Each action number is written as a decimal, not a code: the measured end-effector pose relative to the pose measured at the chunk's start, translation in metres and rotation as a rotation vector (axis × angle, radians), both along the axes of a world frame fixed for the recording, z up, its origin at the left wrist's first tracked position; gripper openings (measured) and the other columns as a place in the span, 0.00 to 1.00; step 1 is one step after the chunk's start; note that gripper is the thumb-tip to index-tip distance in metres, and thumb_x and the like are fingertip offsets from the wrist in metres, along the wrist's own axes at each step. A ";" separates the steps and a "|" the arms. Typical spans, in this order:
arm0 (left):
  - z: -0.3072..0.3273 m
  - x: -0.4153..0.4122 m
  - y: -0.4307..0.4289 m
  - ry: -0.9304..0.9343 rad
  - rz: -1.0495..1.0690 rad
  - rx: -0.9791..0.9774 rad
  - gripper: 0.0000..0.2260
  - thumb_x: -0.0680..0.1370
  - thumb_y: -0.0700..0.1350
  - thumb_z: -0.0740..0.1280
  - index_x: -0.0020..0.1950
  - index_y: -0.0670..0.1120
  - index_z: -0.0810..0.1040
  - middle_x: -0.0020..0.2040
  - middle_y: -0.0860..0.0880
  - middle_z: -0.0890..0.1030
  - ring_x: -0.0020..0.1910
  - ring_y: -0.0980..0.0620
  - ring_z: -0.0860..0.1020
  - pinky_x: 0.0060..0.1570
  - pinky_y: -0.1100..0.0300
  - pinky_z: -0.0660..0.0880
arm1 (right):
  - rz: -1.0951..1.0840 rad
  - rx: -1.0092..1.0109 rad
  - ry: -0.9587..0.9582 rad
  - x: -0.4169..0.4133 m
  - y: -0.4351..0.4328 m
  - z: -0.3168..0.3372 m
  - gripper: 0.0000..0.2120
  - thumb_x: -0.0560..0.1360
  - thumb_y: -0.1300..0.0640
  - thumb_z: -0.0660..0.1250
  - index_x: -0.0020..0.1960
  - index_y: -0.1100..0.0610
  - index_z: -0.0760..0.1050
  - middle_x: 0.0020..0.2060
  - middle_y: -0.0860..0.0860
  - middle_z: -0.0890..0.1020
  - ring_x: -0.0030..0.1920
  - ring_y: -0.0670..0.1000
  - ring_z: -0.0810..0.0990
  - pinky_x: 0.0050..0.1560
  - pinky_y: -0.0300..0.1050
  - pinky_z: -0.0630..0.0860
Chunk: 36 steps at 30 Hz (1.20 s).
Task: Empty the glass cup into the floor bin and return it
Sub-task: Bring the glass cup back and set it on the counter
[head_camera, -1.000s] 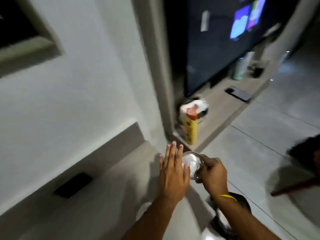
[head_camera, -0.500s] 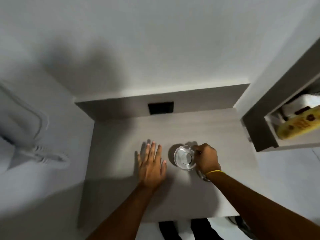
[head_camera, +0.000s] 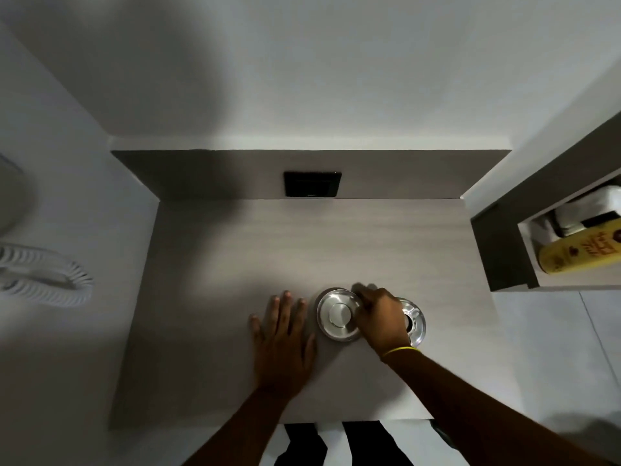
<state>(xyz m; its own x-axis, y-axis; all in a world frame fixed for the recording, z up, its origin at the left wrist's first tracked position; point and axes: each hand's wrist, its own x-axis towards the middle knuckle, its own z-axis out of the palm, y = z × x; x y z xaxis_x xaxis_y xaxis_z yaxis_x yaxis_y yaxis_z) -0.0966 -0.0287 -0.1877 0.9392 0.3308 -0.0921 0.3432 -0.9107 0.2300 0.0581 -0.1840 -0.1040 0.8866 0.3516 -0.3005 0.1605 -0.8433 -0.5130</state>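
Glass cup (head_camera: 339, 314) upright on counter (head_camera: 235, 250), mouth upward, right hand (head_camera: 383, 317) fingers curled around its rim.

- Dim indoor shot, grey cast overall; brightest patch on the wall (head_camera: 369, 62) upper right.
- Big soft shadow across the upper-left wall, another over the left part of the desk (head_camera: 208, 250).
- Left hand (head_camera: 285, 334) and right hand (head_camera: 383, 317) dark, underexposed (little detail on the skin).
- Specular glints on the glass cup (head_camera: 339, 315) rim and base; the cup casts a short dark shadow toward the wall.
- Wide-angle bending: desk edges and the shelf (head_camera: 504, 237) at right splay outward.
- Coiled cord (head_camera: 50, 280) at the left edge soft, smeared.
- Mild compression softness throughout.
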 end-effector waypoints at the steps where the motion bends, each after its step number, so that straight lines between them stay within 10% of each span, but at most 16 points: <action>1: 0.000 0.000 0.000 -0.006 0.003 0.005 0.33 0.82 0.60 0.62 0.86 0.51 0.61 0.88 0.44 0.58 0.87 0.40 0.55 0.78 0.27 0.53 | 0.001 0.007 -0.040 0.001 -0.001 0.004 0.07 0.74 0.62 0.71 0.51 0.55 0.83 0.43 0.56 0.83 0.46 0.63 0.83 0.42 0.47 0.71; 6: -0.001 -0.002 -0.002 -0.055 0.007 0.024 0.32 0.83 0.58 0.62 0.85 0.50 0.62 0.87 0.44 0.60 0.87 0.41 0.56 0.79 0.27 0.54 | -0.045 -0.082 -0.072 0.007 -0.033 0.018 0.17 0.71 0.59 0.72 0.60 0.57 0.84 0.57 0.60 0.80 0.56 0.67 0.79 0.53 0.56 0.81; 11: -0.003 -0.001 -0.003 -0.074 0.022 0.014 0.32 0.83 0.59 0.60 0.85 0.50 0.62 0.87 0.45 0.59 0.87 0.43 0.55 0.79 0.28 0.54 | 0.148 -0.367 0.086 -0.009 -0.068 0.014 0.43 0.68 0.48 0.75 0.80 0.44 0.61 0.76 0.52 0.62 0.73 0.64 0.67 0.61 0.65 0.81; 36: -0.002 -0.001 -0.002 -0.035 0.009 0.036 0.32 0.85 0.61 0.57 0.86 0.50 0.59 0.88 0.44 0.57 0.87 0.41 0.53 0.79 0.27 0.53 | 0.419 -0.276 -0.059 -0.022 0.022 0.019 0.46 0.63 0.43 0.73 0.78 0.48 0.63 0.68 0.55 0.67 0.65 0.61 0.70 0.52 0.60 0.85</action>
